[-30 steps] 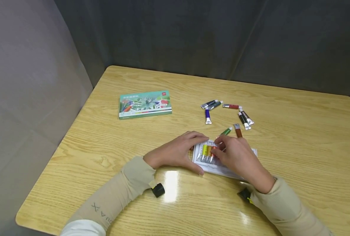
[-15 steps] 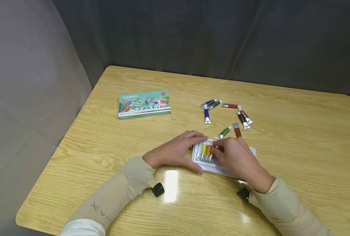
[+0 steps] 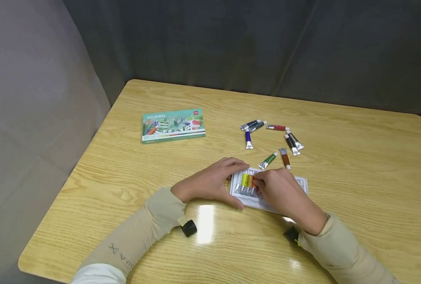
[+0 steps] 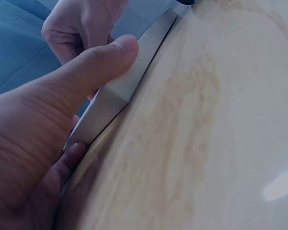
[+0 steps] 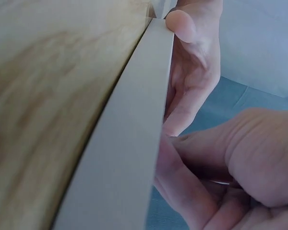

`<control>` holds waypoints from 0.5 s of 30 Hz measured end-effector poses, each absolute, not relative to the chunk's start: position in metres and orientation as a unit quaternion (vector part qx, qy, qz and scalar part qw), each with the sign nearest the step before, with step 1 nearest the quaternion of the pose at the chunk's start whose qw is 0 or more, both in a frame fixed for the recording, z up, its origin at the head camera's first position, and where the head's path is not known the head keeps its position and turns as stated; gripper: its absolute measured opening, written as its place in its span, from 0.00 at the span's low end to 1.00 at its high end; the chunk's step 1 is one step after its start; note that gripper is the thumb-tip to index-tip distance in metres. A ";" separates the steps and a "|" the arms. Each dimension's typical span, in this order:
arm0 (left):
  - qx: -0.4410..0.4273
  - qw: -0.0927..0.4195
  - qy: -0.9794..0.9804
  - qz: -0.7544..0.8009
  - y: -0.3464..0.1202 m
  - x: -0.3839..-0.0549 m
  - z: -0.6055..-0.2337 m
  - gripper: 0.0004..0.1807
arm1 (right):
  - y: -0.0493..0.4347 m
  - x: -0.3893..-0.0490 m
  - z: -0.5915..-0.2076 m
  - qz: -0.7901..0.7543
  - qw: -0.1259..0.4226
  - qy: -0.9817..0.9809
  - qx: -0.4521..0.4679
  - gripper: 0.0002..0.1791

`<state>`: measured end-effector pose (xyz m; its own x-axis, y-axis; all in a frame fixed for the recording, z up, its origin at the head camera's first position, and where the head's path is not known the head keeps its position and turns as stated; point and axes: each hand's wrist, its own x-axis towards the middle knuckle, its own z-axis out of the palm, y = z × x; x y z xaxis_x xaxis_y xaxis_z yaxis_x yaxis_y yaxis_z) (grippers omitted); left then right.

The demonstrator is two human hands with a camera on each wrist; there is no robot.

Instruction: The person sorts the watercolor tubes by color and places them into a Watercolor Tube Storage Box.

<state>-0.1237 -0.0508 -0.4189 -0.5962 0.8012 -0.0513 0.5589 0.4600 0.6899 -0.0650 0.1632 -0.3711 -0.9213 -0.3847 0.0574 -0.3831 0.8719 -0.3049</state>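
Note:
A white plastic tray (image 3: 260,203) lies on the table with small paint tubes in its left part. The left hand (image 3: 214,179) grips the tray's left end, thumb along the near wall and fingers at the far side. In the tray sit a yellow paint tube (image 3: 244,180) and an ochre paint tube (image 3: 250,181). The right hand (image 3: 283,189) reaches over the tray and pinches an orange-red paint tube (image 3: 254,184) beside the ochre one, mostly hidden by its fingers. In the left wrist view, the left thumb (image 4: 105,57) presses on the tray wall.
Behind the tray lie a green tube (image 3: 268,161) and a brown tube (image 3: 285,159). Farther back are a purple tube (image 3: 248,139), a red tube (image 3: 277,127) and several dark tubes (image 3: 292,144). A green paint box (image 3: 174,126) lies at the back left.
The right hand has shifted slightly and lowered over the orange-red tube, uncovering more of the green and brown tubes behind. The left hand has stayed at the tray's left end.

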 end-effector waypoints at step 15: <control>0.407 0.192 0.833 0.321 -0.051 -0.124 -0.417 0.59 | 0.174 -0.074 -0.364 -0.212 0.085 0.961 -0.158 0.09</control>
